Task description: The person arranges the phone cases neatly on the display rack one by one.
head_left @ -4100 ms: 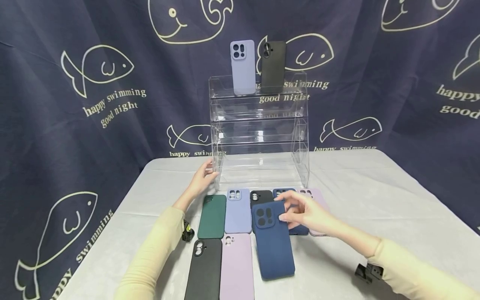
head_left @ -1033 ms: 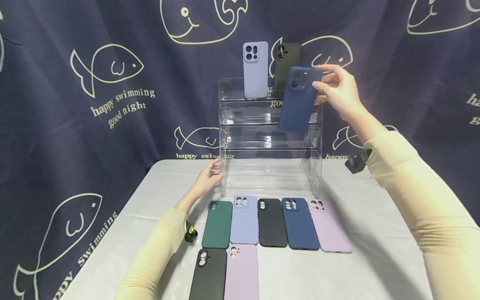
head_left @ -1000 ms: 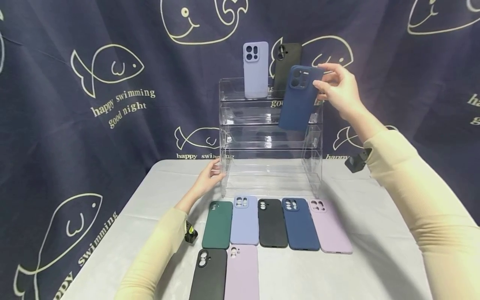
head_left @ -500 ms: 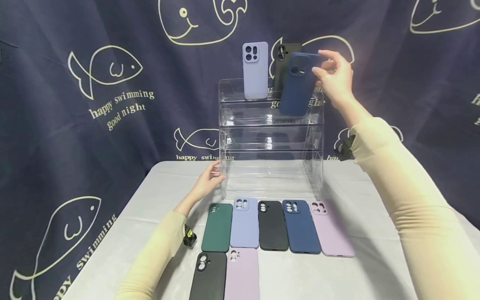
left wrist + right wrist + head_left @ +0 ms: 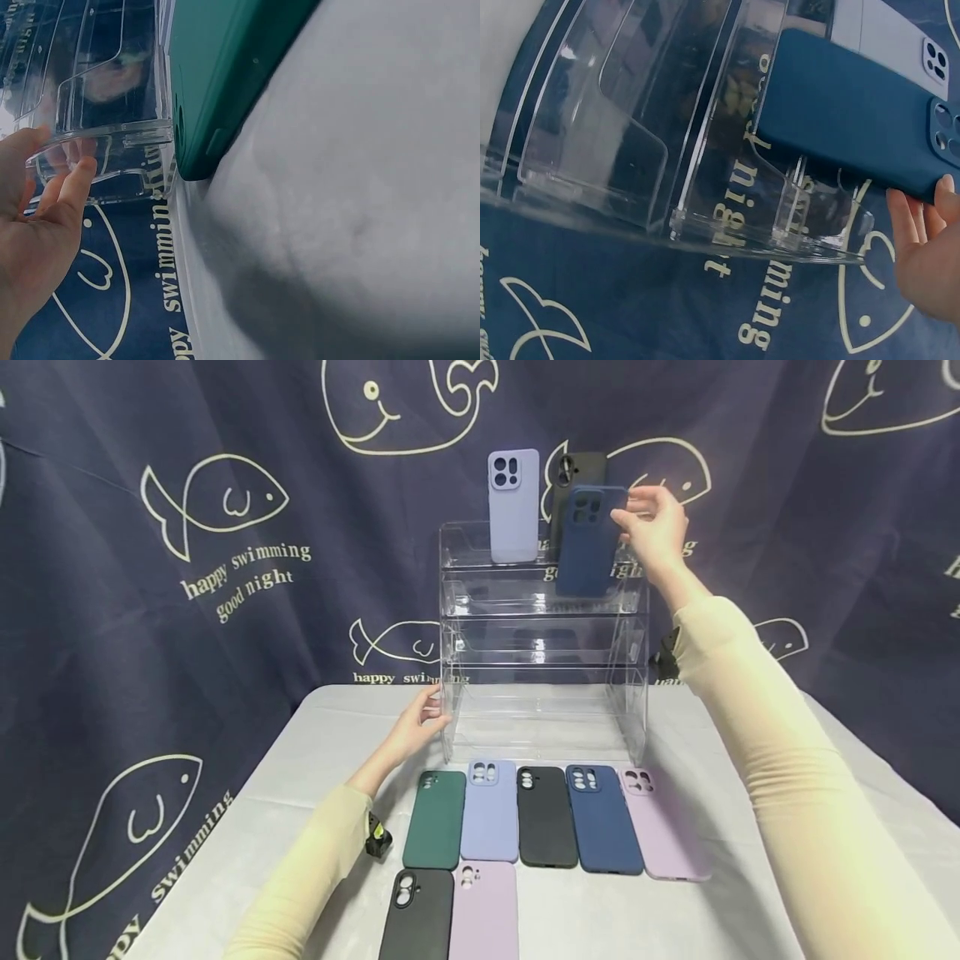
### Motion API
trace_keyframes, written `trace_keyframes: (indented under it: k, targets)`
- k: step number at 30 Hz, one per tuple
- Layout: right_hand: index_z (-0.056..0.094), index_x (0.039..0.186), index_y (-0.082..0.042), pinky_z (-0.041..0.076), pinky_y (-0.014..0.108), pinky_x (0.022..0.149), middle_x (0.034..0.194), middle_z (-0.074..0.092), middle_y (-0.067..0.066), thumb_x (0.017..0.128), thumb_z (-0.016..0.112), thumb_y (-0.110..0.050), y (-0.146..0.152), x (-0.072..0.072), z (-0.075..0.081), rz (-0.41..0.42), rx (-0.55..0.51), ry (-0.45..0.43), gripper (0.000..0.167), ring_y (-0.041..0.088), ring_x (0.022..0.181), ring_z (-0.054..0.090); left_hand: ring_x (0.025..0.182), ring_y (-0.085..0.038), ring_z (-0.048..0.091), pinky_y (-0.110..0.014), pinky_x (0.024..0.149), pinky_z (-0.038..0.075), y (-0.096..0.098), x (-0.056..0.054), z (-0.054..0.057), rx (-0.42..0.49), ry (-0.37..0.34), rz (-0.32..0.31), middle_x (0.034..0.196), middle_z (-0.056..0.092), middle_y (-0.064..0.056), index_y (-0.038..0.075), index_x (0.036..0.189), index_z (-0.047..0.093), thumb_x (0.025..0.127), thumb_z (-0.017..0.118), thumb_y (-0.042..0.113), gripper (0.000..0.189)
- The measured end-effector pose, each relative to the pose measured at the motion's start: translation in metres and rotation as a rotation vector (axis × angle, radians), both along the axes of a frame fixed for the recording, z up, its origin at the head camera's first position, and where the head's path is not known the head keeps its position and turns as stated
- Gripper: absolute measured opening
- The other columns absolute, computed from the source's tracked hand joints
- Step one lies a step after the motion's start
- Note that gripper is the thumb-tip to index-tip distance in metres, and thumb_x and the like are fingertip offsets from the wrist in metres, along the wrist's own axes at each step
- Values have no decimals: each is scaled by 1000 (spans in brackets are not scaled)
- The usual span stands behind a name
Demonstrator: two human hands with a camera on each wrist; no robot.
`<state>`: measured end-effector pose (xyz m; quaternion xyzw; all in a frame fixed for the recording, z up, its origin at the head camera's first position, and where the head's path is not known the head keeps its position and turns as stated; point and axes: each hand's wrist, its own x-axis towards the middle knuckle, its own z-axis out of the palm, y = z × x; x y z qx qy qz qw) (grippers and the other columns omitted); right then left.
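A dark blue phone case (image 5: pixel 583 547) is pinched at its upper right edge by my right hand (image 5: pixel 656 527), thumb in front and fingers along the side. Held upright before the top tier of a clear acrylic display rack (image 5: pixel 543 610), it overlaps a black phone case (image 5: pixel 588 468) standing there. Left of that, a lavender-blue phone case (image 5: pixel 514 518) stands on the same tier. In the right wrist view the held blue case (image 5: pixel 847 105) slants across the rack's tiers. My left hand (image 5: pixel 412 722) grips the rack's lower left side; the left wrist view shows fingertips (image 5: pixel 86 166) at the clear panel.
Before the rack lies a row of phone cases: green (image 5: pixel 435 818), light blue (image 5: pixel 490 810), black (image 5: pixel 547 817), dark blue (image 5: pixel 605 818) and light purple (image 5: pixel 666 827). Nearer lie another black case (image 5: pixel 418 914) and a light purple one (image 5: pixel 485 910). A dark fish-print curtain (image 5: pixel 240 710) hangs behind.
My right hand has lifted the dark blue phone case from over the table to the rack's top tier, then shifted it slightly left. My left hand stays at the rack's side.
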<state>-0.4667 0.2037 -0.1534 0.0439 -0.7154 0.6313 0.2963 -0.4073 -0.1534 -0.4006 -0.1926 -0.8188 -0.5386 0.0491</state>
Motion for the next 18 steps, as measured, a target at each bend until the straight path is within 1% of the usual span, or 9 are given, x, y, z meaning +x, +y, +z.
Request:
trace_keyframes:
  k: [3, 6, 9, 13, 16, 18]
  targets:
    - [61, 115, -3, 57, 14, 63, 95, 68, 0, 83, 68, -5, 0, -4, -5, 10, -2, -27, 32, 2, 71, 62, 113, -41, 54, -45, 103, 45, 1, 0, -2, 7, -6, -2, 123, 49, -27, 5, 144, 29, 89, 61, 6, 64]
    - [62, 113, 1, 56, 13, 63, 96, 71, 2, 85, 67, -6, -2, -8, -11, 8, 17, -45, 30, 1, 67, 62, 114, -40, 53, -45, 104, 44, 1, 2, -3, 2, -17, 5, 124, 49, -26, 6, 144, 29, 89, 61, 7, 64]
    - [63, 113, 3, 56, 12, 63, 101, 72, 6, 86, 66, -8, -3, -9, -15, -35, 67, -55, 30, -1, 60, 61, 115, -40, 53, -45, 105, 43, 2, 3, -3, -7, -23, 9, 124, 49, -26, 6, 144, 29, 90, 61, 8, 63]
    - [62, 115, 2, 55, 11, 64, 114, 66, 16, 86, 65, -10, -2, -8, -19, -108, 149, -73, 32, -4, 56, 59, 114, -41, 53, -46, 104, 43, 1, 2, -3, -3, -4, 0, 123, 49, -27, 5, 144, 29, 90, 61, 7, 63]
    - [62, 118, 0, 53, 8, 64, 117, 64, 17, 87, 65, -13, 1, -6, -22, -141, 207, -97, 34, -6, 56, 58, 113, -41, 53, -46, 104, 43, 1, 1, -2, 3, 7, -6, 123, 49, -27, 4, 144, 29, 89, 61, 6, 63]
    - [62, 119, -1, 51, 7, 62, 117, 65, 16, 87, 65, -16, 2, -6, -24, -156, 237, -110, 35, -7, 57, 57, 114, -41, 53, -45, 105, 43, 1, 1, -2, 6, -1, 1, 124, 49, -27, 5, 144, 29, 89, 61, 6, 64]
